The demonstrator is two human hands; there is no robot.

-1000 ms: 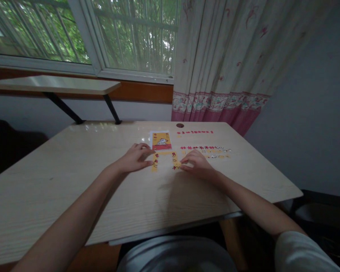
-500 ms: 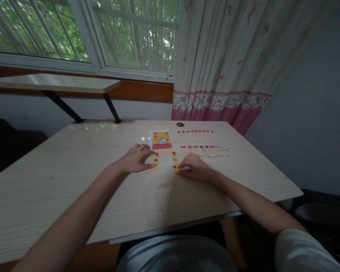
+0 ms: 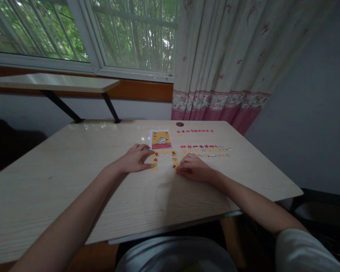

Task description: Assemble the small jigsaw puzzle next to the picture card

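Note:
A partly joined jigsaw puzzle (image 3: 166,152) lies flat on the table, with a yellow top strip and two yellow side strips bearing small red drawings. Thumb and fingers of my left hand (image 3: 134,158) are spread along the outer edge of the left strip, touching it. My right hand (image 3: 195,167) has its fingertips pinched at the lower end of the right strip, on a small yellow puzzle piece (image 3: 176,171) partly hidden by them. Just beyond the puzzle is a picture card (image 3: 161,140) of a white animal on yellow and red.
Rows of loose red, yellow and white puzzle pieces (image 3: 205,146) lie right of the puzzle. Another red row (image 3: 195,131) is farther back, near a round cable hole (image 3: 180,124). A raised shelf (image 3: 53,82) stands at the back left of the table (image 3: 124,204).
My right fingertips have shifted very slightly at the bottom of the right strip. The left hand and the loose pieces stay where they were.

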